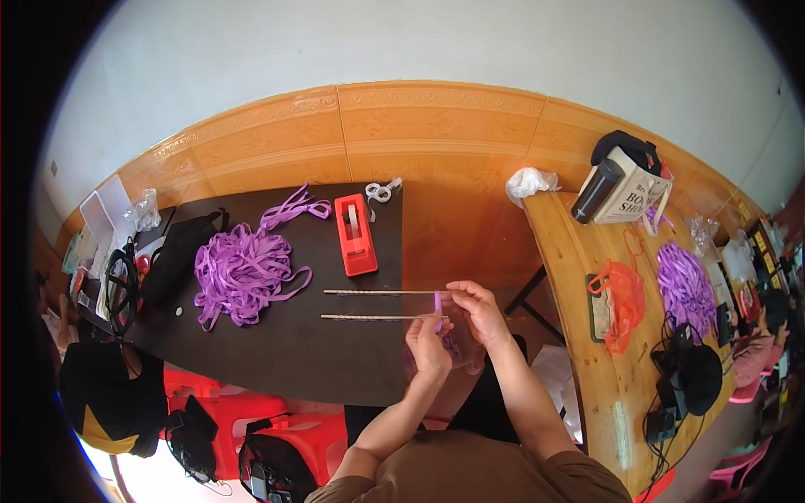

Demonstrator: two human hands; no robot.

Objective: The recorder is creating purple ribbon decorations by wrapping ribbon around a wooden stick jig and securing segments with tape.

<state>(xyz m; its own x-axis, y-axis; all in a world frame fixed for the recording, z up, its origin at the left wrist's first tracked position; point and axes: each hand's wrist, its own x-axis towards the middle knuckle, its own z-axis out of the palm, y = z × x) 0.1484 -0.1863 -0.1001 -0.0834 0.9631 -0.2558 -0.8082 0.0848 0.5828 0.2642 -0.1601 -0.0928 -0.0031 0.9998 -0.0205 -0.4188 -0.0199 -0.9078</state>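
A dark bench [327, 369] filled the left centre of the frame, its surface bending toward the rim; a wooden bench [579, 277] ran down the right side. Behind them, orange tiled panelling [444, 117] met a pale wall [402, 42] across the top, and red stools [310, 432] stood at lower left.

Two slender twisted rods lay nearly level, the upper rod [377, 292] and the lower rod [377, 318] almost parallel, their long axes running left to right and their right ends reaching past the dark bench's edge. Near those ends, just right of centre, a short purple strip [437, 302] ran up and down, crosswise to both.

The left hand [429, 345] was pinched on the strip's lower part. The right hand [475, 312] had its fingers bent at the upper rod's right end; whether they gripped could not be told. A purple ribbon pile [243, 277] lay farther left.
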